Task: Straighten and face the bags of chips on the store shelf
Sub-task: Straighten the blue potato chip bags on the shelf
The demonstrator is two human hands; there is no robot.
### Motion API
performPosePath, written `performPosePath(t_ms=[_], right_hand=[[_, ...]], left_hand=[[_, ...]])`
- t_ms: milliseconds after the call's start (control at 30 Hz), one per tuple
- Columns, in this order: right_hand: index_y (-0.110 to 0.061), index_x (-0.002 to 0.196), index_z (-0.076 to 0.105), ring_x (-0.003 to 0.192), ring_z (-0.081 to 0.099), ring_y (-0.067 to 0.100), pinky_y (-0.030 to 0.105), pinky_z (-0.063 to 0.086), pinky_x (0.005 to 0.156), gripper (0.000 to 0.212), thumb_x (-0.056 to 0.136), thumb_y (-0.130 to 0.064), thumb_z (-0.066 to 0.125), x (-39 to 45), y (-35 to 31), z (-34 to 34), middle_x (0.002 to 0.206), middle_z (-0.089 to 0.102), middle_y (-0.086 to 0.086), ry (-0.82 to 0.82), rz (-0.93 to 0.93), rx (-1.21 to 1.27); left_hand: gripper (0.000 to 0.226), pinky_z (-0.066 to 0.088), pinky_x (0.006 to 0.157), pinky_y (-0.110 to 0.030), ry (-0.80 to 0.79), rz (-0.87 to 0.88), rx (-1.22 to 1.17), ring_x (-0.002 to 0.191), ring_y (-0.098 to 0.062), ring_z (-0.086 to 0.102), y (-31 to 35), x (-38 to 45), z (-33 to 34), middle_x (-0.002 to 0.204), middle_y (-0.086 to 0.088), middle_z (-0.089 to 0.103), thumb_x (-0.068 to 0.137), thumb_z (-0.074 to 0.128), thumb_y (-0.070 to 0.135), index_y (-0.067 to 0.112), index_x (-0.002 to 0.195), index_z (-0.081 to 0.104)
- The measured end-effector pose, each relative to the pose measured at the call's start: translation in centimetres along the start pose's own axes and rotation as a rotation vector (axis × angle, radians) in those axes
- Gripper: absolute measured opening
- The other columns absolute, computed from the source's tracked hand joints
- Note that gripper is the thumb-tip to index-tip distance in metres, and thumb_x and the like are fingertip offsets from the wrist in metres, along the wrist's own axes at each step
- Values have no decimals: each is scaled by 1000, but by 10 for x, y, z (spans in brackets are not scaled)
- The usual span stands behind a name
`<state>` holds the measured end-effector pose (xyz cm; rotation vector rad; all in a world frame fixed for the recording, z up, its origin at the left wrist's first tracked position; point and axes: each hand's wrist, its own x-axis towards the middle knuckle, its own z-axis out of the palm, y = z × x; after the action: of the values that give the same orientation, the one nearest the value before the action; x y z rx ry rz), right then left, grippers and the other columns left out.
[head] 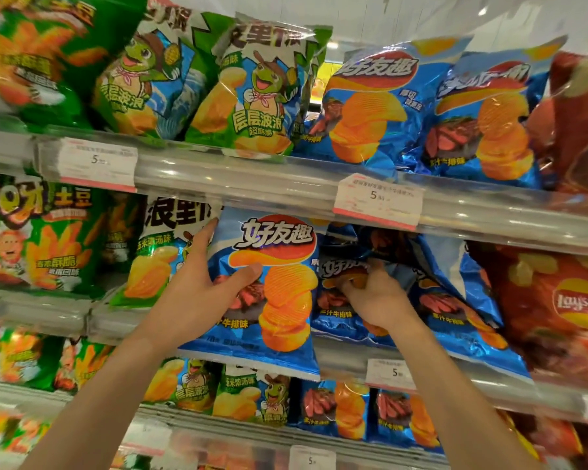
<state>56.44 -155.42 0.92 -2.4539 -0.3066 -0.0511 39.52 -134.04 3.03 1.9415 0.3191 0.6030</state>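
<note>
Middle shelf [319, 361], blue section. The left hand [197, 286] is holding the front blue chip bag [272, 290] by its left side: fingers reaching up along the left edge toward the top corner, thumb pressing across the printed face. The bag is standing near the shelf's front edge, its bottom seam overhanging the lip, face outward and roughly upright. Just beside it on the right, the right hand [374, 296] is working at a slumped blue bag [350, 266], which is crumpled and leaning forward; the fingers appear to be curled into its foil, though the fold is hiding the exact hold, so this is a tentative reading. Handling judgement: both bags are light, air-puffed, slick foil with brittle contents, so they will slide and tip readily and should not be squeezed mid-body. Best purchase is the flat crimped seams at top or side edges, with an open palm steadying the face. Red bags [557, 320] are standing toward the shelf's right end.
</note>
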Motion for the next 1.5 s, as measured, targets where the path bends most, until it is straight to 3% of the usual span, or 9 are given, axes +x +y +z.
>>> performPosePath(t_ms=[200,333,467,567,700,967,1267,1333,1500], right_hand=[[-22,149,35,118,60,36,46,51,94,68,92,-35,68,-10,-2,13,134,60,8,281,-89,128],[-15,150,34,116,58,39,48,53,84,66,94,-29,65,-3,-12,26,141,47,12,481,-179,111],[-9,154,23,129,45,45,55,44,101,80,93,-43,63,14,-6,36,143,40,22,344,-41,88],[-9,154,20,136,40,44,52,38,109,86,93,-59,54,25,3,33,151,36,23,274,85,222],[-9,145,32,131,48,41,49,41,107,76,93,-60,54,31,8,29,145,48,18,142,175,207],[-5,133,39,121,54,43,53,48,98,67,91,-49,66,32,-1,41,132,53,20,444,81,414],[-14,146,34,130,50,34,55,41,109,90,79,-71,51,31,-1,32,141,52,13,337,117,650],[-19,147,36,125,54,29,47,44,106,77,87,-66,47,13,-6,21,136,55,8,302,87,707],[-36,119,51,107,58,9,25,41,89,19,104,-45,43,-33,-5,1,111,59,-14,230,-43,765]], left_hand=[[87,57,86,-54,-46,-53,-133,77,-30,76,-6,4,-8,83,-11,77,77,75,54,60,142,17],[89,57,78,-31,-10,0,-61,74,-9,75,-2,3,-8,79,15,75,83,73,46,47,151,16],[87,48,66,-15,28,30,-23,71,2,71,3,2,-5,77,19,72,86,72,41,38,154,18],[87,53,72,-23,11,30,-41,69,-7,74,2,3,-4,78,11,76,87,72,39,37,155,17],[85,54,78,-19,23,77,-26,84,0,71,-3,7,-2,107,15,71,85,73,41,40,151,21],[91,52,82,-26,31,70,13,82,-4,72,-5,9,0,112,10,70,83,72,48,41,154,15],[94,58,71,-26,26,46,26,75,-17,74,-6,10,9,101,-1,74,80,71,52,45,154,13],[96,62,71,-41,-4,53,25,68,-18,74,-5,7,15,84,-4,76,77,72,57,50,152,12],[93,54,56,-29,-12,131,196,53,-2,63,6,10,51,62,4,65,85,67,56,41,156,8]])
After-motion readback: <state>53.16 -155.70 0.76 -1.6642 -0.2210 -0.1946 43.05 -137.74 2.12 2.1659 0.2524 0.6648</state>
